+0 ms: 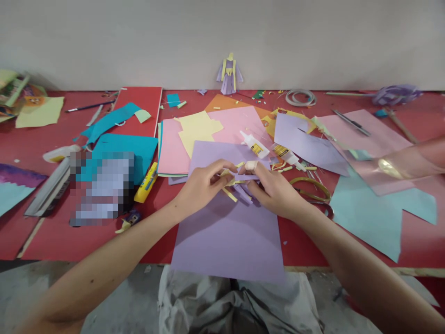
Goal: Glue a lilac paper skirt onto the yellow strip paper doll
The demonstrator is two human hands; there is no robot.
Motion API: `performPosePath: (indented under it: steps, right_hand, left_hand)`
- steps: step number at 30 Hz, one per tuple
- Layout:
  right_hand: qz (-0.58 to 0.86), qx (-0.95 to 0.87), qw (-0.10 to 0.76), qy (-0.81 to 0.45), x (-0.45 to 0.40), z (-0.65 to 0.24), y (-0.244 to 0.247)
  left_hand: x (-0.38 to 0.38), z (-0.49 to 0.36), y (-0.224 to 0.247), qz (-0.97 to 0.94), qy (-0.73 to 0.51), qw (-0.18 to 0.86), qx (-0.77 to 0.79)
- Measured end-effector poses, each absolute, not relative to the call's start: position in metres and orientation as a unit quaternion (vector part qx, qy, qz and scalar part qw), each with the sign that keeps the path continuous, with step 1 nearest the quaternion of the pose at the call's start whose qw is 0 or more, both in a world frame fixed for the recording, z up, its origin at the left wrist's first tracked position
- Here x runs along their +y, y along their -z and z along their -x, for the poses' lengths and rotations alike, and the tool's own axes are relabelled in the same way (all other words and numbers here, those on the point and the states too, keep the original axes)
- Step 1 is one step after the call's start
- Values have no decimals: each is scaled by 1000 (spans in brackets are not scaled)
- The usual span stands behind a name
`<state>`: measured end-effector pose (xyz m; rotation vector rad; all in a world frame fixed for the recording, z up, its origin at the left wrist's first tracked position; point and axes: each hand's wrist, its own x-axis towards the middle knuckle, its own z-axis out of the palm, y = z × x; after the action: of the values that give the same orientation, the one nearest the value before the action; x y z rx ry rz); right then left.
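Both hands meet over a large lilac paper sheet (225,241) that reaches past the table's front edge. Between them is a small paper figure (241,189) made of lilac and pale yellow strips. My left hand (210,181) pinches its left side, thumb against index finger. On the other side my right hand (269,188) grips the lilac part, with a light wrap around one finger. Fingers partly hide the figure. Just beyond the hands lie a white glue bottle (255,144) and a second glue bottle (288,155). Yellow-handled scissors (311,189) rest right of my right hand.
A finished-looking lilac and yellow paper figure (229,76) leans on the back wall. Pink sheets (174,148), a teal sheet (146,153), a yellow glue stick (146,183) and a cutter knife (352,122) lie around. Another person's arm (413,160) reaches in from the right.
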<state>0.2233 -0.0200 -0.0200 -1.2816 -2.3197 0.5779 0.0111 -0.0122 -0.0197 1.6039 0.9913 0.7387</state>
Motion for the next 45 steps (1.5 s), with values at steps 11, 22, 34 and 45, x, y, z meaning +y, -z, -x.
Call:
performPosePath:
  steps: [11, 22, 34, 45]
  right_hand:
    - [442, -835, 233, -230, -21, -224, 18]
    - [429, -793, 312, -298, -19, -228, 22]
    - [450, -746, 342, -352, -17, -228, 21]
    - [428, -739, 318, -412, -20, -224, 20]
  left_hand:
    - [-13, -12, 20, -665, -330, 534, 406]
    - [-9, -10, 19, -621, -365, 546, 427]
    - [-14, -12, 13, -630, -348, 557, 413]
    - [-14, -10, 21, -693, -314, 470, 449]
